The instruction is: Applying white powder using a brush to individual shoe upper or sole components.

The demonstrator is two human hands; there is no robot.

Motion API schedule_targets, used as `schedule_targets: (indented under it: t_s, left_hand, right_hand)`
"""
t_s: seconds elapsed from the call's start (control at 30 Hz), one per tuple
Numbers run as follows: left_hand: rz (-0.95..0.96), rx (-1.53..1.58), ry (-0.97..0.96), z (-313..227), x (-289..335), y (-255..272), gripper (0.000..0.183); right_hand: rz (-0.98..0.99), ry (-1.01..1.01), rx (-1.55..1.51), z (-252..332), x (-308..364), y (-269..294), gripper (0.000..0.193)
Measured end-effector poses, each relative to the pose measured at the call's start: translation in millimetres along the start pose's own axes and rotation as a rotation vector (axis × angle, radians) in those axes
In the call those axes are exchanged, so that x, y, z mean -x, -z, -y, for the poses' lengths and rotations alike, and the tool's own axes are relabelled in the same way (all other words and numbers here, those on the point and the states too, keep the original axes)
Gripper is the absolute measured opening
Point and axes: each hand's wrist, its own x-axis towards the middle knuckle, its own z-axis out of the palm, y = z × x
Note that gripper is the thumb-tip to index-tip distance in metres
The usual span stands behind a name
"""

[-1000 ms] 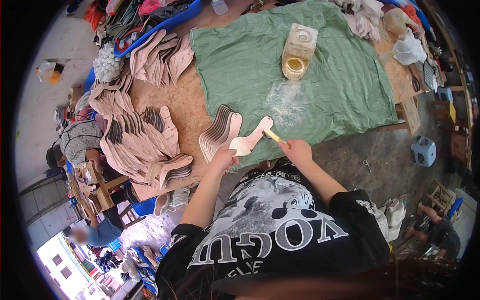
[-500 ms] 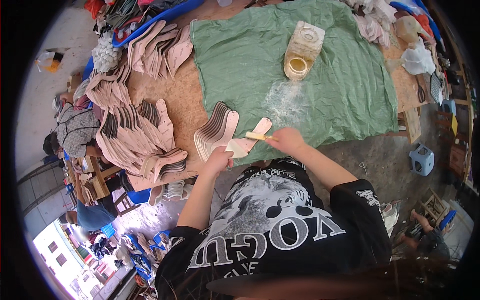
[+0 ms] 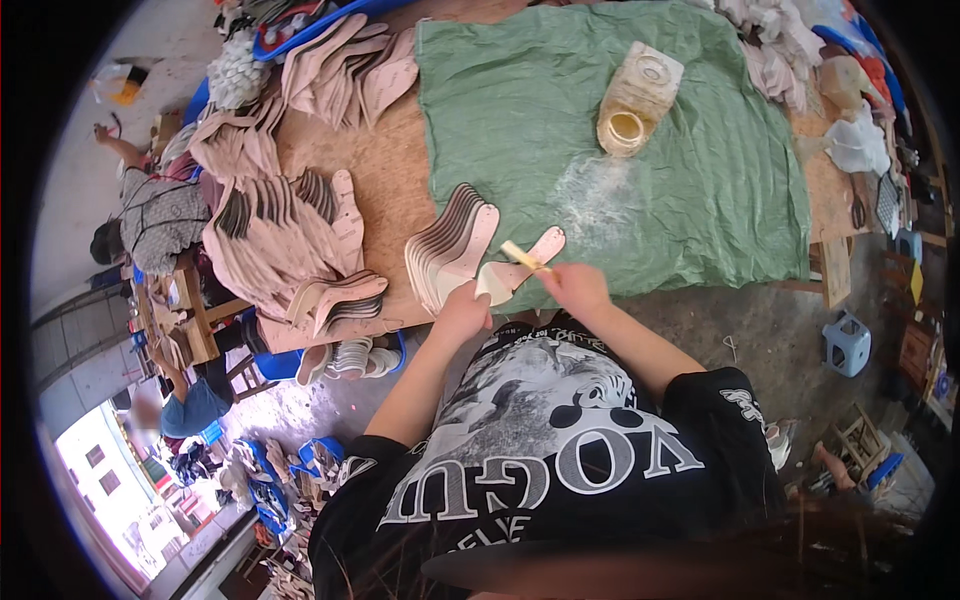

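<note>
My left hand (image 3: 463, 312) is closed on the pale near end of a pink insole (image 3: 548, 245), which points away to the right over the green cloth. In my right hand (image 3: 581, 290) is a small brush (image 3: 522, 256) with a yellowish handle, gripped close to the insole. The brush head lies across the insole's left edge; whether it touches the surface I cannot tell. Just left of it, a fanned stack of insoles (image 3: 452, 245) rests at the table's front. Farther back stands a glue-stained plastic container (image 3: 642, 90) with a round open mouth.
The green cloth (image 3: 500, 100) bears a whitish smear. Piles of pink insoles (image 3: 280, 235) cover the table's left side, near a blue tub (image 3: 310, 32). A blue stool (image 3: 846, 342) stands on the floor at right. Another person (image 3: 165, 222) is at far left.
The whole view has shifted, with the table sliding rightward in it. My right hand has tilted the brush, its head swinging farther away from me. Both hands keep their holds.
</note>
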Motion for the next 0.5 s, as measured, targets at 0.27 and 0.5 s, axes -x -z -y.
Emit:
schedule_targets:
  t_s: [0.27,0.5]
  left_hand:
    - [0.006,-0.02,-0.029,-14,2,-3,0.022]
    - [-0.033,0.044,-0.091,5,2,-5,0.02]
  right_hand:
    - [0.157,-0.194,-0.317,8,4,-10,0.045]
    - [0.053,-0.101,-0.005,4,18,-23,0.045]
